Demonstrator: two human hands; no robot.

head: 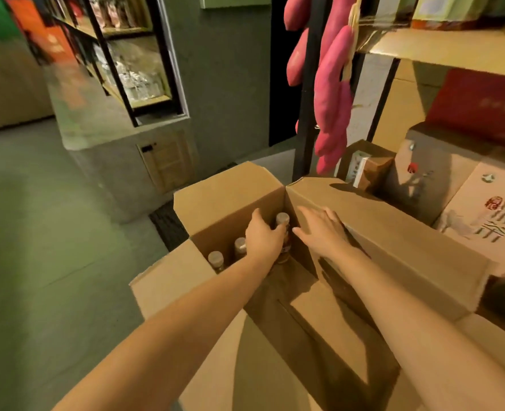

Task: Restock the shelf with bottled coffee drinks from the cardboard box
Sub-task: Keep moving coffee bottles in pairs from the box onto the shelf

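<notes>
Step in hand, by judgement: lifting one bottle out for the shelf (440, 46), above and to the right of the cardboard box (224, 209).

Keep the box steady and upright. Hold back the long right flap (393, 241) of the box with the right hand (323, 232), laid flat on it with straight fingers, gripping nothing. With the left hand (263, 237), inside the box at its far right corner and curled round the upper part of a bottle (286, 247), grip firmly on the body and not only at the cap. Pull straight up, clear the flap edge, and only then turn toward the shelf. Take care not to knock the second bottle (240, 244) and the third bottle (216, 259), upright along the left wall of the box, just beside the wrist.

Now the look of the gripped bottle: small, upright, with brown liquid showing through a clear body; glass or plastic, cannot tell. Pale label band around the middle, print too blurred to read. On top a round pale cap (283, 217), same as on the two others. Only three bottles visible in the box.
</notes>
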